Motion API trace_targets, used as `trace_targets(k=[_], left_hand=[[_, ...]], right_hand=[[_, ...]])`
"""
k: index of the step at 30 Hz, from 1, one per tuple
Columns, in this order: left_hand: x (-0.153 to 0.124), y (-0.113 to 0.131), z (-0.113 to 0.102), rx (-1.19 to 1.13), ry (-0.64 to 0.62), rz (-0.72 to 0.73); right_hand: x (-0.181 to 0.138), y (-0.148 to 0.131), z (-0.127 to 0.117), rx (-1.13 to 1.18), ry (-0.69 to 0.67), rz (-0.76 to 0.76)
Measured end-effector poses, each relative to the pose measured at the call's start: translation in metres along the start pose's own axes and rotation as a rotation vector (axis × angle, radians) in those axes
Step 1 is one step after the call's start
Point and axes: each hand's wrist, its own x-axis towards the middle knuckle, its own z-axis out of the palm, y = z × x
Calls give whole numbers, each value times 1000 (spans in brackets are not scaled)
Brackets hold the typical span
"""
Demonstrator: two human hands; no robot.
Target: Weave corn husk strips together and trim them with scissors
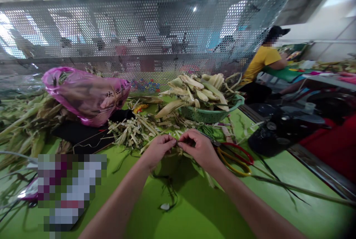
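My left hand (160, 150) and my right hand (198, 149) meet over the green table, thumbs and forefingers pinched, fingertips almost touching. Whatever sits between them is too small to make out. Pale, leafy strips (207, 176) show under and beside my right hand. Beside that hand lie scissors (244, 174) with one red and one yellow handle. A heap of short cut dry stalks (136, 131) spreads just beyond my left hand. Behind my hands stands a green basket (205, 116) piled with dry corn husks (200, 87). A dark, thin scrap (169, 192) lies nearer me.
A pink plastic bag (91, 96) stands at left on black material, near loose husks (30, 124). A blurred-out flat object (75, 191) lies front left. Black bags (272, 135) sit at the right edge. A perforated metal screen (139, 39) rises behind; a person in yellow (263, 59) sits beyond.
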Motion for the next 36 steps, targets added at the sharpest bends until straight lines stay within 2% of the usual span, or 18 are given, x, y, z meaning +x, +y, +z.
trace_targets(k=[13,24,36], left_hand=[[-2,3,1,-49,-30,50],[1,1,3,157,76,162],[1,0,8,142,124,283]], right_hand=[[2,-2,-3,48,-4,42],[4,0,-3,137,-29,132],[3,5,-1,256,-61,205]])
